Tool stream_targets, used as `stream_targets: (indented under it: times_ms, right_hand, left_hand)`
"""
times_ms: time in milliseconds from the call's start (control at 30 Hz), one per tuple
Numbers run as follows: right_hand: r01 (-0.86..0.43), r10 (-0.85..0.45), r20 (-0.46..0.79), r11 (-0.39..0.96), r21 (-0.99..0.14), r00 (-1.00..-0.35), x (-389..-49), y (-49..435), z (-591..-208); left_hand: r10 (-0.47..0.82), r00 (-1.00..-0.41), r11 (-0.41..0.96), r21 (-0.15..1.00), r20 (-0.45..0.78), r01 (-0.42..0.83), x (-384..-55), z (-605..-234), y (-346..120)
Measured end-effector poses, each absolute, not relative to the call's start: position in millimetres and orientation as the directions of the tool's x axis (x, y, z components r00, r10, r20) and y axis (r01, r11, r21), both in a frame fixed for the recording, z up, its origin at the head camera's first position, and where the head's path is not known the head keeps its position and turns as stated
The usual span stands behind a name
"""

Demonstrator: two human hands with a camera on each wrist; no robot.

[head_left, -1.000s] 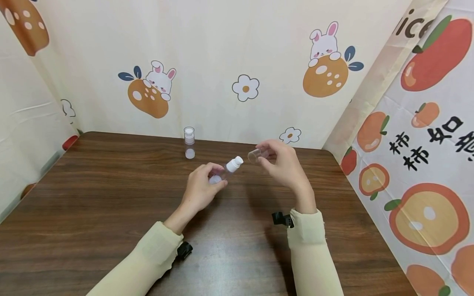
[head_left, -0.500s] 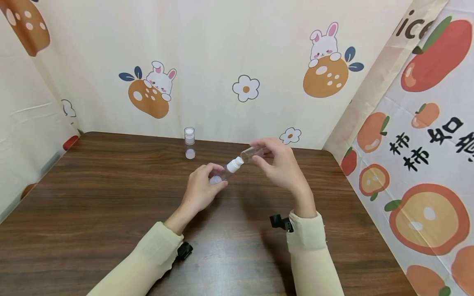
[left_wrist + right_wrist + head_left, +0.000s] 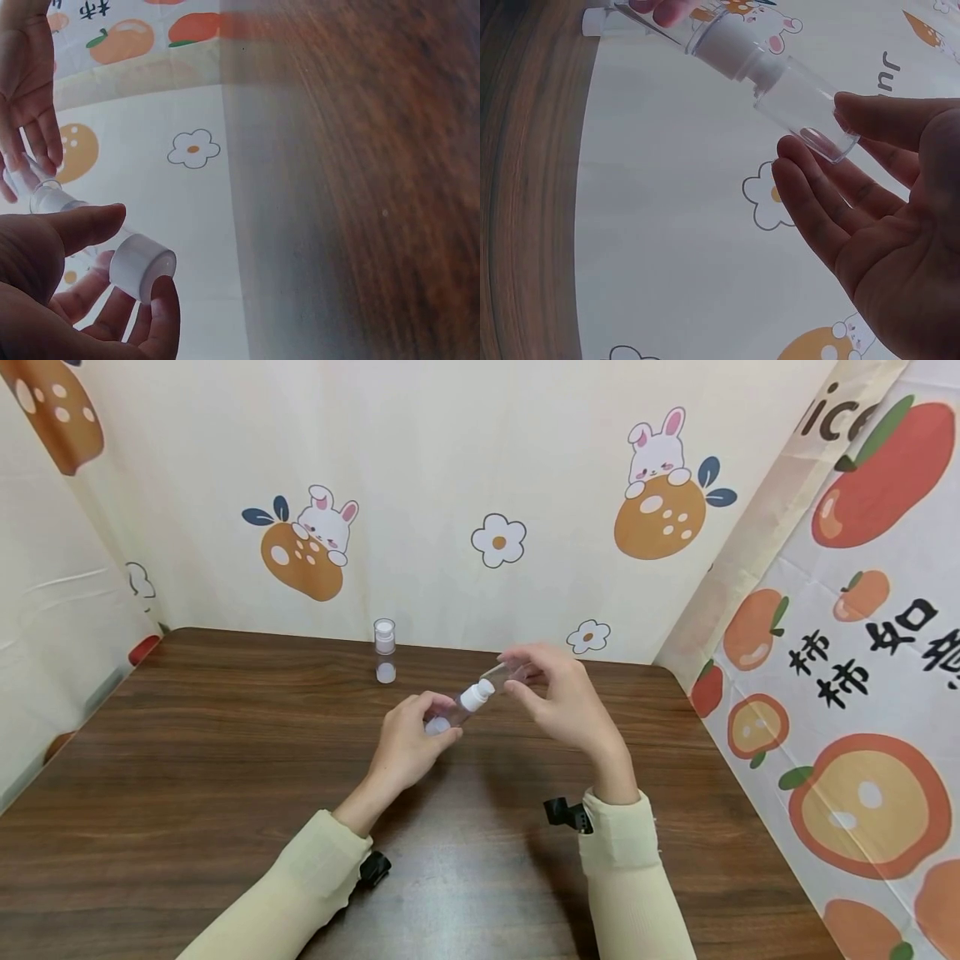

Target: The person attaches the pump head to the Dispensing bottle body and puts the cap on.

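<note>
My left hand (image 3: 408, 737) grips a small clear pump bottle (image 3: 459, 713) with a white pump top (image 3: 731, 49) and white base (image 3: 142, 266), tilted up to the right above the table. Between thumb and fingers, my right hand (image 3: 558, 693) pinches a clear cap (image 3: 810, 109). In the right wrist view the cap's mouth overlaps the nozzle end of the pump top, and the two line up on one slant. The white collar below the nozzle still shows outside the cap.
A second clear bottle (image 3: 385, 652) with a white pump and its cap on stands upright near the back edge of the brown wooden table (image 3: 225, 760). A printed curtain (image 3: 420, 460) hangs behind the table, and another fruit-patterned cloth (image 3: 862, 693) hangs at the right.
My right hand has moved left and slightly down, bringing the clear cap from apart onto the nozzle of the pump bottle. My left hand and its bottle have stayed nearly still.
</note>
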State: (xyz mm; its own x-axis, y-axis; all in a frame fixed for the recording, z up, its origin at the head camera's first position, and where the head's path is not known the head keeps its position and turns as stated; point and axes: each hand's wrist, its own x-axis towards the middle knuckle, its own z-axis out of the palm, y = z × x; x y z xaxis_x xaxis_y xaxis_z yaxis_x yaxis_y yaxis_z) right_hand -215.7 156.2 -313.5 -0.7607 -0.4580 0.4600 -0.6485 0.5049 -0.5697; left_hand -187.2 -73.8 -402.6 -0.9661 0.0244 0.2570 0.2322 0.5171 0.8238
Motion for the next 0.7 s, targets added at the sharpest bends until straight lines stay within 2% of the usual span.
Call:
stream_targets:
  times_ms: [700]
  right_hand:
    - [-0.637,-0.495,0.411,0.492,-0.593,-0.765,-215.6,149.7,-319.0]
  left_hand:
    - [0.039,-0.965,0.511,0.825,0.261,0.243,-187.8,-402.4,-73.4]
